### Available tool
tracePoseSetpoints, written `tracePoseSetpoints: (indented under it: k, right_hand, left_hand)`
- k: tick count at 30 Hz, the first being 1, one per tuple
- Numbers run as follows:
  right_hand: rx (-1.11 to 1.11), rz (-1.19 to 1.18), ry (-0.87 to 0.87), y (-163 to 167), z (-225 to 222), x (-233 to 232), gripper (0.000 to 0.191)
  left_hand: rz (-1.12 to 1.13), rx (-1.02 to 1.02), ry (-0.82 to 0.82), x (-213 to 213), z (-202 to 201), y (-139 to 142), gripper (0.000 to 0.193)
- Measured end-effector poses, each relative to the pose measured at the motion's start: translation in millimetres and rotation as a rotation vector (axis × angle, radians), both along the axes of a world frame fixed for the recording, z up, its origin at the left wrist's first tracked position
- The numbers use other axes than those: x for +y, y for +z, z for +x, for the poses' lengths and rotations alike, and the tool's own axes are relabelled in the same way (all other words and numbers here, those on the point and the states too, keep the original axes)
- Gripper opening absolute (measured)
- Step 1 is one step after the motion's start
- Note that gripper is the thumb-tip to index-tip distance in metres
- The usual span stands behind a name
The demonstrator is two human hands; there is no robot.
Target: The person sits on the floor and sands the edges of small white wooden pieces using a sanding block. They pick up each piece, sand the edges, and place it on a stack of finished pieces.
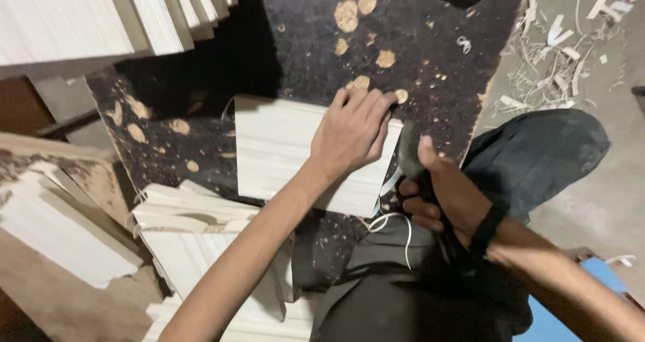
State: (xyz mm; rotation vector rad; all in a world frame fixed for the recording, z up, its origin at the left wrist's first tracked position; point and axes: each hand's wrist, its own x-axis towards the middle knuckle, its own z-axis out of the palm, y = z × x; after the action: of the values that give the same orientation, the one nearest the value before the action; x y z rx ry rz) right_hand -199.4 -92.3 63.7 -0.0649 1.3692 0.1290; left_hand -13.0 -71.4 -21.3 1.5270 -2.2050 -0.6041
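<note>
My left hand lies flat on a pale wooden panel, fingers curled over its far right edge, pressing it onto a dark, stained work board. Just right of the panel, my right hand grips the dark handle of a knife-like tool, whose blade end meets the panel's right edge. A black band sits on my right wrist. White thin shavings curl below the panel's edge, near my right hand.
More pale panels are stacked at the lower left, far left and upper left. Wood shavings and offcuts litter the floor at the upper right. My dark-trousered knee rests beside the board.
</note>
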Motion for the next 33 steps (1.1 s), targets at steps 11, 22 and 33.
tracePoseSetpoints:
  k: [11,22,33]
  right_hand:
    - [-0.185,0.160,0.280,-206,20,-8,0.082]
    - [-0.226,0.036,-0.356,-49,-16,69,0.051]
    - [-0.364,0.240,-0.248,-75,-15,47,0.046]
  left_hand:
    - [0.060,0.018,0.047,-5,-5,3,0.040]
    - [0.081,-0.007,-0.032,27,-18,-19,0.033]
    - [0.032,0.023,-0.040,25,-22,-10,0.036]
